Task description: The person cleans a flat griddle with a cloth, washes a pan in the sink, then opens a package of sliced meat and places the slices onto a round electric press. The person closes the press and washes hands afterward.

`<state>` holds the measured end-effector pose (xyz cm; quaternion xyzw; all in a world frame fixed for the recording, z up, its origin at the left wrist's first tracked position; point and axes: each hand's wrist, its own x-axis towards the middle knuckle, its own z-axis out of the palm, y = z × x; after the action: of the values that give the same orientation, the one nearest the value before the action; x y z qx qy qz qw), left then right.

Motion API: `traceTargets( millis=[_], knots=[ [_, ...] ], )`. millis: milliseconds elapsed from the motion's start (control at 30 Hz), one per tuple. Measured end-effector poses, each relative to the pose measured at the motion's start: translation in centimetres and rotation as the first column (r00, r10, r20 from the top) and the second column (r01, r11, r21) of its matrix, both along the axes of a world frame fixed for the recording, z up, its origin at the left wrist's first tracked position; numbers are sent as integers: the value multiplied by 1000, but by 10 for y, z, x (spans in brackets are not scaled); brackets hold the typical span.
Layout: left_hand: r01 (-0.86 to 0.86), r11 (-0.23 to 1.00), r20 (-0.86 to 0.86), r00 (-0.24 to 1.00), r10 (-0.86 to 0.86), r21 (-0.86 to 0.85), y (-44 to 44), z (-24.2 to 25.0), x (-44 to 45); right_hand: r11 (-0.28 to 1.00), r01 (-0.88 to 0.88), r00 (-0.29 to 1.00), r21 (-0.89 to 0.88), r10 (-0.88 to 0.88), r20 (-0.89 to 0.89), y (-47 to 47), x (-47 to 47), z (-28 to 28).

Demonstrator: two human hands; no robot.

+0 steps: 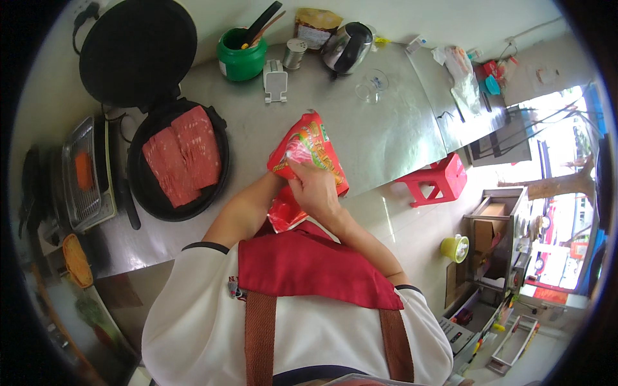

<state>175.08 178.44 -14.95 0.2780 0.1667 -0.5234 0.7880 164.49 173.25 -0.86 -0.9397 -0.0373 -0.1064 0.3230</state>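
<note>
A red printed plastic food packet (309, 149) is held upright in front of my chest, over the steel worktop's near edge. My right hand (316, 190) grips its front face, with thumb and fingers pinched into the film. My left hand (274, 177) reaches behind the packet; only its wrist side shows, and the fingers are hidden. A loose red lower part of the packet (286, 210) hangs below my hands. Left of them, an electric griddle (179, 215) stands with its round lid (137, 53) raised. Two reddish slabs with pale flecks (183, 157) lie inside it.
Along the wall stand a green jar (241, 67) with utensils, a shaker (294, 55), a phone stand (275, 84), a kettle (345, 50) and a clear glass (372, 86). A toaster oven (84, 178) is far left. A red stool (442, 181) stands right of the worktop (386, 144).
</note>
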Motion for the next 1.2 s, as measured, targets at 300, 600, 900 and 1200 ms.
traceTargets(
  millis=[300,600,900,1200],
  knots=[
    [-22,1000,21,1000,22,4,24,-3,-15,992,-54,997,114,60,-49,15,-16,1],
    [-47,998,61,997,45,33,49,2,-14,986,-165,985,33,167,-53,29,-23,3],
    [-108,994,87,990,108,-4,57,4,-29,990,-123,992,71,122,21,31,-29,0],
    [-190,981,181,964,195,-48,19,24,-57,982,124,990,145,-132,46,4,-26,20]
  ],
)
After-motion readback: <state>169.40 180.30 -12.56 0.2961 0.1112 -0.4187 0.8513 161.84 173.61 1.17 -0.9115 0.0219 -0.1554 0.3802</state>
